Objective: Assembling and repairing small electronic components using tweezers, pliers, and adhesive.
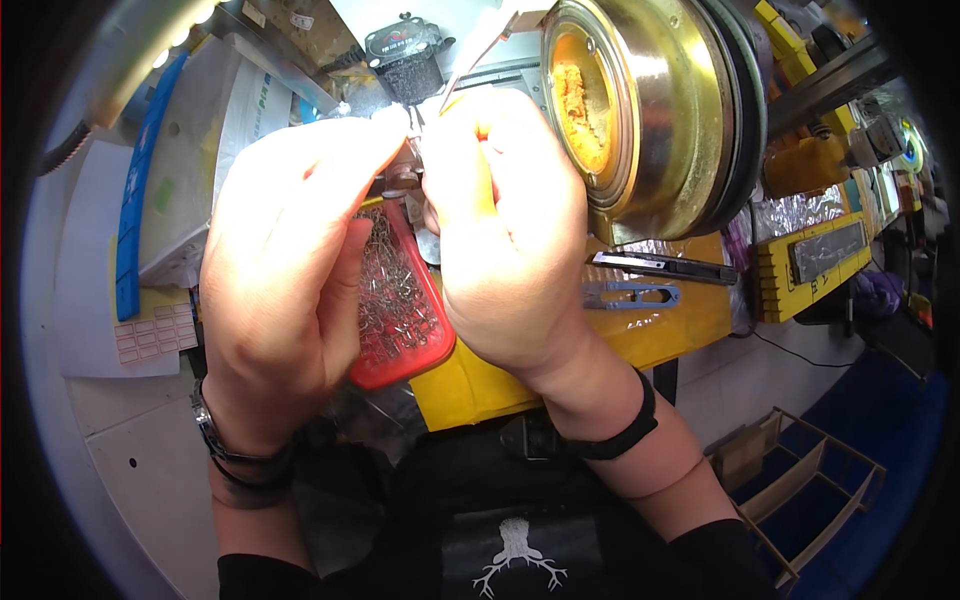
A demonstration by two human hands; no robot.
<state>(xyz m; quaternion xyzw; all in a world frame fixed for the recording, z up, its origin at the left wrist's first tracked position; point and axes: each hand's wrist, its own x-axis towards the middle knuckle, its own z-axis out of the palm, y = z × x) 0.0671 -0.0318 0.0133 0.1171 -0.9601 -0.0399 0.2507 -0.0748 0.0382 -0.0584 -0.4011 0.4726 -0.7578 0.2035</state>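
My left hand [285, 240] is closed in a pinch, its thumb and fingertips pressed together above a red tray. What they hold is too small and glare-washed to make out. Close beside it, my right hand [510, 225] is curled shut, fingertips almost meeting the left ones. A thin pale metal strip [478, 58] slants up from the right fingertips; whether they grip it I cannot tell. Beneath the hands lies the red tray [438, 350], partly hidden by the left hand. It holds a heap of small bent wire pieces [395, 300] that look like hooks.
A round brass machine [665, 90] with an orange-crusted opening stands right of my right hand. A utility knife [660, 266] and blue thread snips [650, 294] lie on the yellow mat [480, 390]. A blue-edged white box [185, 180] stands left. Wooden frames [820, 470] are lower right.
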